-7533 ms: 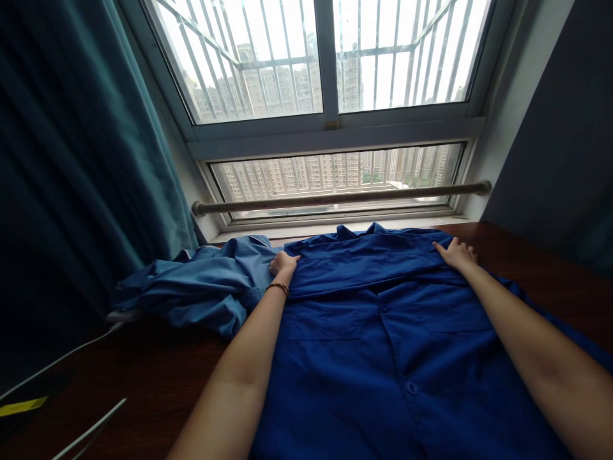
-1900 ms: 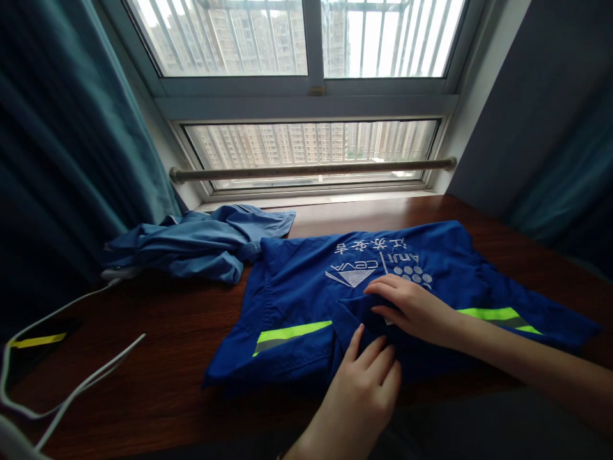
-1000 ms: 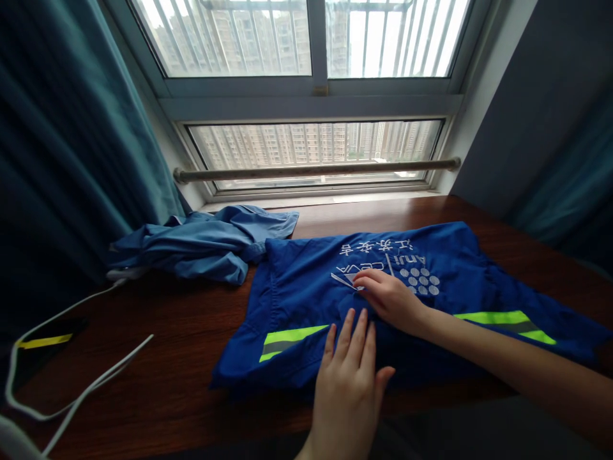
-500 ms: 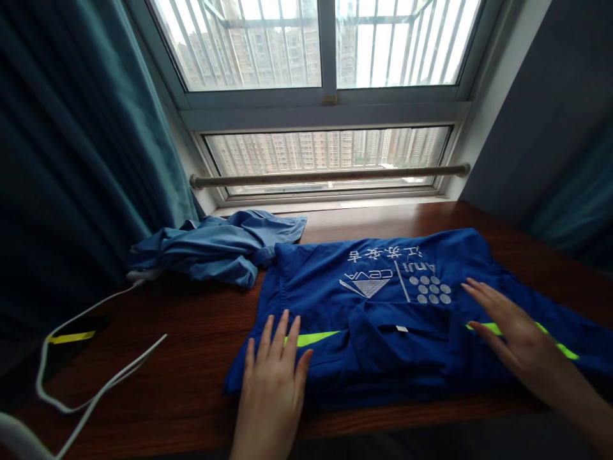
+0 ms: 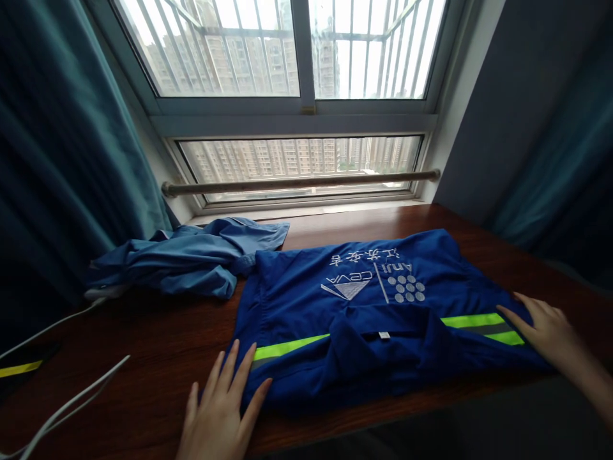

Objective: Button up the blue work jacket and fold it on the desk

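Note:
A dark blue work jacket [image 5: 297, 306] lies on the wooden tabletop, with white lettering and logos upside down to me and yellow-green reflective strips. Its collar, bearing a small white label [image 5: 384, 335], is turned toward me. Over the jacket's near left corner rests my left hand [image 5: 223, 399], open with fingers spread. At the right edge, beside the end of the reflective strip [image 5: 483, 326], my right hand [image 5: 548, 329] is open, its thumb apart from the fingers. Neither hand grips the cloth.
A crumpled light blue garment [image 5: 191, 255] lies at the back left. White cables [image 5: 71, 409] run over the table [image 5: 158, 345] on the left. A metal rail [image 5: 306, 183] crosses the window behind, with curtains [image 5: 71, 128] at the sides.
My right hand has moved outward to the jacket's right edge. The part that stretched far right now lies inward, and more reflective strip shows. The view has swung right.

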### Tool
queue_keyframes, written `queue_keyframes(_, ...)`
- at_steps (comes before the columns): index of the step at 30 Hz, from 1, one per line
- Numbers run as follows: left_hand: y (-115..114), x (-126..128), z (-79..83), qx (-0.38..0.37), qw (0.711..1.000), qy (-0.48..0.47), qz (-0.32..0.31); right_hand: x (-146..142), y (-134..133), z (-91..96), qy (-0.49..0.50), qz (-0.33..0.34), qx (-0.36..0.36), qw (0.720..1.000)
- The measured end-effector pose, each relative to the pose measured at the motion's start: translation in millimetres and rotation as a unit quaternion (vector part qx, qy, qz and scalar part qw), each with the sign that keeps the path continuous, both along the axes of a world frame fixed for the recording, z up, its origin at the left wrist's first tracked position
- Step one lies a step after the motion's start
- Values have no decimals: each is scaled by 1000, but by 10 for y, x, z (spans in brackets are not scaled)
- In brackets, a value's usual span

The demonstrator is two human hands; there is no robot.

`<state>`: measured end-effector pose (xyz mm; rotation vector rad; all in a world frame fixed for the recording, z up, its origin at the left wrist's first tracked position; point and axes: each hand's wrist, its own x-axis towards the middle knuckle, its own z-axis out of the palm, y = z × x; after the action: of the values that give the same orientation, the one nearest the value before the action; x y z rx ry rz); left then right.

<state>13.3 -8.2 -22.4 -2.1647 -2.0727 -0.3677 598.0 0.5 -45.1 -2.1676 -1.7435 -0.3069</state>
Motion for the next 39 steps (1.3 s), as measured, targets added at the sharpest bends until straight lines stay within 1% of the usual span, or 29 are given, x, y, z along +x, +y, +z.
queue_keyframes(3,10,-22,-31,28,1000,3,-5,-9,-36,50,47,-73,14,996)
queue_keyframes(5,30,-68,-48,38,999,9,-23,-20,-78,90,64,-84,-1,994)
queue_keyframes(8,67,-137,-55,50,996,17,-71,18,-139,144,73,-99,-47,991)
queue_keyframes(11,74,-102,4,92,991,12,-95,85,-104,255,57,-117,-82,988)
queue_keyframes(13,46,-7,86,131,987,-8,-92,63,10,423,34,-89,-73,993)
queue_keyframes(15,5,114,182,182,980,-46,-68,-82,194,673,6,-36,-30,999)
queue_keyframes(17,-25,224,256,229,969,-84,-46,-370,429,944,-18,18,32,999)
queue_keyframes(18,-29,266,275,242,964,-95,-51,-551,558,1058,-25,50,67,996)
queue_keyframes(19,-23,297,280,244,962,-100,-68,-738,693,1141,-27,101,79,991)
queue_keyframes(20,-9,318,270,237,962,-98,-92,-912,832,1185,-23,158,75,984)
queue_keyframes(21,11,330,246,223,964,-91,-114,-1056,974,1185,-20,217,45,975)
queue_keyframes(22,34,334,211,203,968,-78,-126,-1153,1117,1141,-24,260,8,965)
queue_keyframes(23,59,332,170,179,974,-62,-126,-1194,1261,1058,-39,276,-31,960)
queue_keyframes(24,82,324,127,153,980,-44,-118,-1176,1401,944,-59,261,-66,961)
queue_keyframes(25,101,314,85,126,986,-23,-107,-1102,1535,811,-73,222,-98,967)
queue_keyframes(27,129,288,20,87,992,10,-96,-836,1767,532,-76,125,-147,978)
queue_keyframes(28,138,276,-1,77,992,21,-98,-675,1858,407,-68,88,-159,981)
queue_keyframes(29,143,267,-15,73,992,28,-104,-518,1931,301,-56,65,-164,983)
queue_keyframes(31,150,256,-26,72,990,38,-119,-265,2022,162,-47,55,-173,982)
queue_keyframes(33,152,258,-25,78,988,44,-124,-150,2049,126,-46,63,-178,981)
queue_keyframes(35,150,269,-22,85,988,46,-116,-198,2026,188,-51,70,-173,981)
queue_keyframes(37,147,282,-22,87,989,47,-112,-410,1960,341,-55,94,-153,982)
queue_keyframes(38,146,289,-22,88,989,46,-111,-573,1912,448,-55,121,-134,982)
queue_keyframes(39,146,295,-23,89,989,45,-112,-771,1855,571,-54,168,-117,977)
